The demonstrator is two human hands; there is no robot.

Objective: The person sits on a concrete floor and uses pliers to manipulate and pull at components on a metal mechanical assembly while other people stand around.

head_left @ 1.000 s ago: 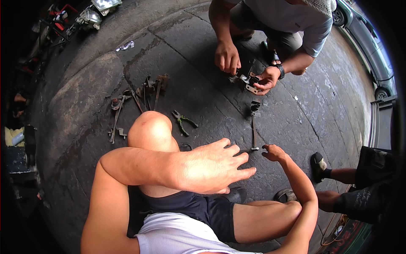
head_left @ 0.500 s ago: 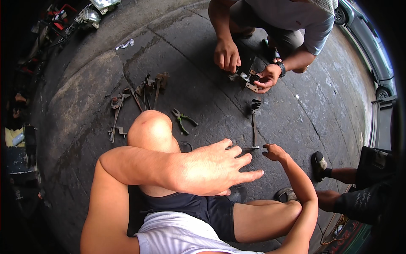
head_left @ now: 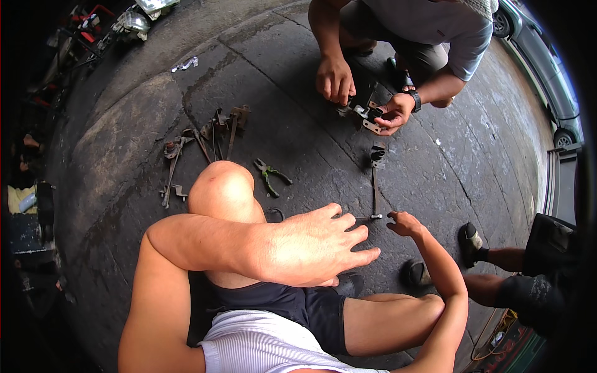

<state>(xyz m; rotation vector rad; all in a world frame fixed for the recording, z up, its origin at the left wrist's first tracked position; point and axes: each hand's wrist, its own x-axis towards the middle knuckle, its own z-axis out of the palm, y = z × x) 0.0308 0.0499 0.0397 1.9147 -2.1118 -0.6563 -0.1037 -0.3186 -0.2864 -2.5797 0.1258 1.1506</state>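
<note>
Over my lap, my left hand point(head_left: 320, 244) hangs palm down with its fingers spread, holding nothing that I can see. My right hand point(head_left: 405, 224) is just right of the lower end of a thin metal linkage bar point(head_left: 375, 189), its fingers loosely bent and a gap between them. That bar lies on the floor with a black bracket point(head_left: 377, 153) at its far end. From its near end a thin rod point(head_left: 363, 217) runs left and disappears behind my left hand. Green-handled pliers point(head_left: 270, 178) rest beyond my left knee.
Across from me a crouching person's hands point(head_left: 393, 114) hold a metal bracket part point(head_left: 370, 126). Several rusty metal linkages point(head_left: 231, 133) lie at the left. Another person's shoes point(head_left: 471, 239) stand at the right. Car lamps point(head_left: 132, 23) are at the far left, and a parked car point(head_left: 544, 74) far right.
The fingers of my left hand have drawn slightly left. The nearer shoe of the person at the right has moved a little away from me. My right hand stays nearly still.
</note>
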